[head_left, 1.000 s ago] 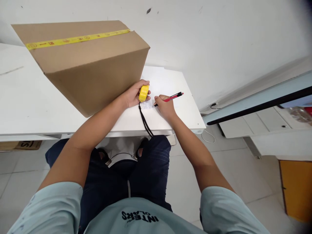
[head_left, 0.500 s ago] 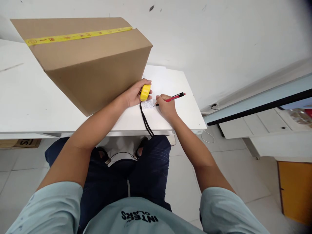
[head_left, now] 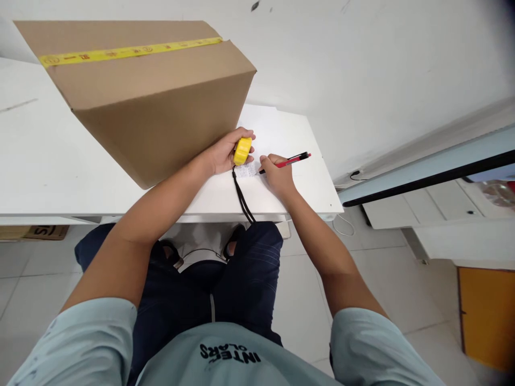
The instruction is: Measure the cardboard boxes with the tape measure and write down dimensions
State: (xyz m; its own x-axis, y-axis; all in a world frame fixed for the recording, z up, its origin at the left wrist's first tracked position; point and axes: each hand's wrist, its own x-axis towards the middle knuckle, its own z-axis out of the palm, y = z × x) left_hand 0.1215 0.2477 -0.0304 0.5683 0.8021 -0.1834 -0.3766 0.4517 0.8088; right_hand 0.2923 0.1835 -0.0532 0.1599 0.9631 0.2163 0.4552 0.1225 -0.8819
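Observation:
A yellow tape measure with a black wrist strap sits in my left hand, its fingers curled round the case. The strap hangs over the table's front edge. My right hand is closed on a red and black pen, whose tip points down at a small slip of paper covered with writing. The slip lies flat, partly hidden by my left hand. Beside my left forearm stands a large cardboard box, sealed along the top with printed yellow tape.
The box and papers rest on a white table against a white wall. A screen-like panel with a black edge stands to the right. Beyond it are white cabinets and an orange-brown panel on the tiled floor.
The whole view has shifted slightly, with box and hands a little higher in the picture. Both hands keep their holds, and the pen tip stays at the slip.

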